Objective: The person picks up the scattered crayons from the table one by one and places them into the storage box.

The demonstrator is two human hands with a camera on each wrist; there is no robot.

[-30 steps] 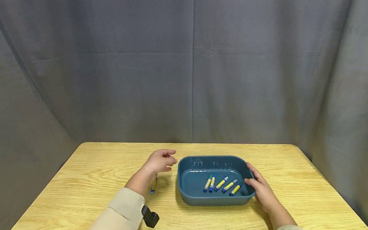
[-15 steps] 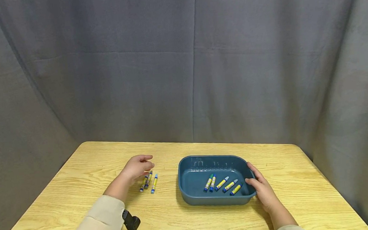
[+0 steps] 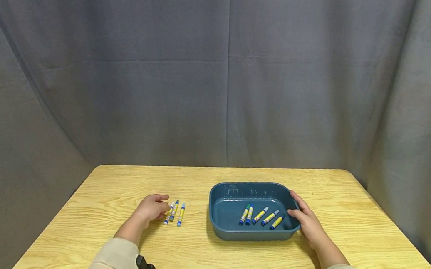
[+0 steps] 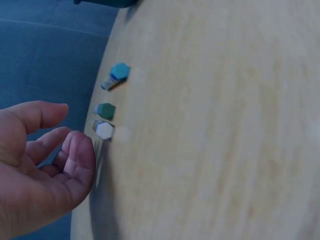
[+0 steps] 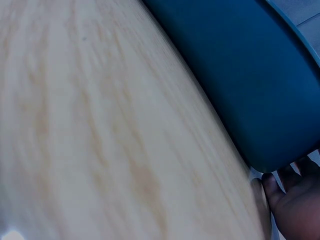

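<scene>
Head view: a rectangular dark teal plastic bin with rounded corners (image 3: 252, 235) stands upright on the yellow wood-grain surface (image 3: 191, 265); five yellow-wrapped crayons with blue bands (image 3: 260, 215) lie inside it. The right hand (image 3: 309, 224) grips the bin's right end, thumb over the rim and inside, fingers along the outer wall. To the bin's left, well apart from it, three further yellow-wrapped crayons (image 3: 181, 215) lie on the surface; the left hand (image 3: 151, 208) is at the leftmost of these. A grey fabric curtain (image 3: 141, 94) hangs behind. Left wrist view: the left hand's fingers are loosely bent, gaps between them, with nothing held; the light blue, green and white crayon ends face the camera, the white nearest the fingers. Contact cannot be determined. Right wrist view: the right hand's fingers touch the bin's outer wall at a lower corner.
</scene>
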